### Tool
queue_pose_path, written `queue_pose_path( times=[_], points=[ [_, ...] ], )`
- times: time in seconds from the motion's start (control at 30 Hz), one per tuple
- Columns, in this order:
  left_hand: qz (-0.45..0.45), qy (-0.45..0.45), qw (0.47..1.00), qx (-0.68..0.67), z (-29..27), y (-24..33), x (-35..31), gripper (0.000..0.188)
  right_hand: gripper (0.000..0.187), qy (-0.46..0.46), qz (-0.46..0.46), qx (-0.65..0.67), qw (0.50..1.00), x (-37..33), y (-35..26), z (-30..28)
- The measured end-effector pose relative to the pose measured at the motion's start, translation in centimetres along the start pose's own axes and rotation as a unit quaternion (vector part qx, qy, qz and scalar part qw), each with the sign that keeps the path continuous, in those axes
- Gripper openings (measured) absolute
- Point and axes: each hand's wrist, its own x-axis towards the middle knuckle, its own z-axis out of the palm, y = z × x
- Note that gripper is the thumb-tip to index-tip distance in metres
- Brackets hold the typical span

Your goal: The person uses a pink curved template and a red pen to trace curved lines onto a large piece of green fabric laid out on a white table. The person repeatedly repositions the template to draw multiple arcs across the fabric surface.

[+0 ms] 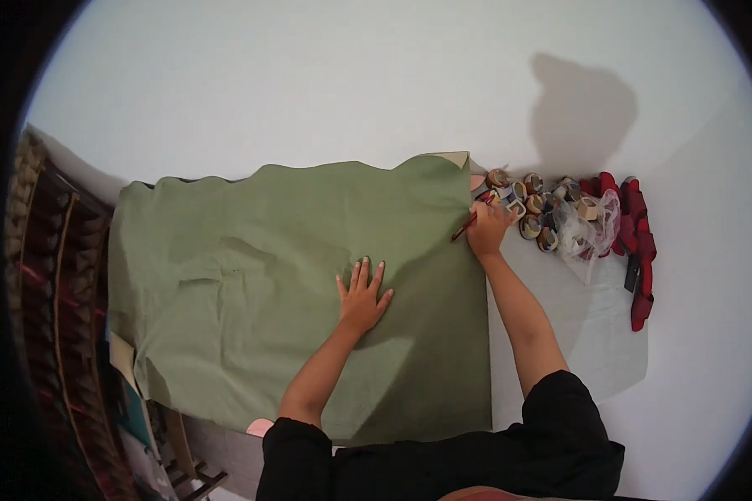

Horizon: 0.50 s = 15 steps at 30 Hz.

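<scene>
A large sheet of green material [301, 217], soft and wrinkled like fabric or leather, covers most of the table. My left hand [362, 301] lies flat on its middle with fingers spread. At the sheet's right edge, my right hand [490, 229] grips a slim dark red pen [464, 227], whose lower end points down and left over the green. The fingertips of that hand are close to several small rolls of strap or tape [530, 225]; whether they touch one, I cannot tell.
Clear plastic wrapping [581, 230] and dark red strap-like pieces [641, 250] lie to the right on the white tabletop [560, 326]. A rack with dark red contents [75, 275] stands at the left. A pale pink piece [260, 427] shows at the near edge. A white wall [309, 83] rises behind.
</scene>
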Motion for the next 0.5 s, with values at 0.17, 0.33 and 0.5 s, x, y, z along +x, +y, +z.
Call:
queue_pose_path(
  times=[0.17,0.33,0.5],
  points=[
    [-0.013,0.016,0.999,-0.03,-1.0,1.3,2.8,0.064,0.012,0.049,-0.065,0.005,0.997,5.6,0.5,-1.4],
    [0.018,0.068,0.994,-0.08,-1.1,2.0,6.4,0.062,0.016,-0.03,-0.069,-0.088,0.993,9.3,2.3,-0.5],
    [0.026,0.007,0.989,-0.144,0.2,1.3,7.6,0.058,0.017,-0.209,0.009,-0.177,0.962,8.5,2.1,0.8]
  ],
)
